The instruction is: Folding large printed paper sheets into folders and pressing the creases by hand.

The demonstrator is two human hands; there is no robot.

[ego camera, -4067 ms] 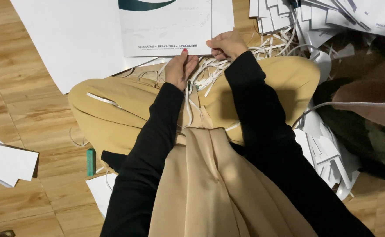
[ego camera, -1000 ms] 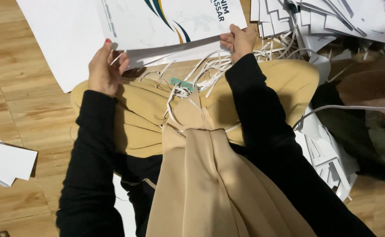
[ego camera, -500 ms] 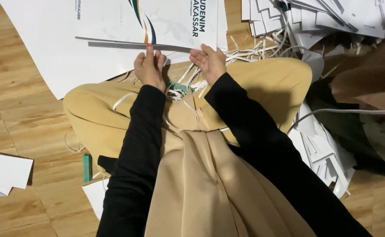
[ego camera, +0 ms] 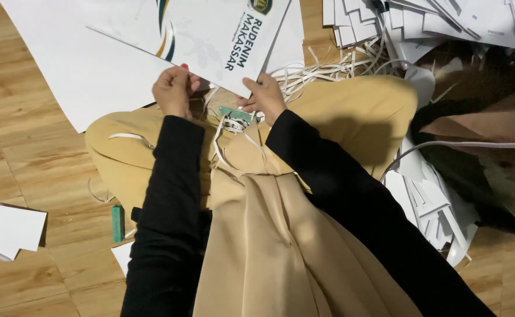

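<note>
Nearby, paper strips (ego camera: 328, 69) beside printed sheet (ego camera: 210, 35)

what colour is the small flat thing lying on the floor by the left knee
Green; the small flat thing shows best in the head view, on the wooden floor.

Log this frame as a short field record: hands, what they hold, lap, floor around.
setting: person seated on a wooden floor, tan clothing, black sleeves
left hand: grips the lower edge of a white printed sheet
right hand: grips the same sheet at its lower corner
lap: loose white paper strips and a small green tool
floor left: second green tool, white sheet stack
upper right: pile of white cards
</note>
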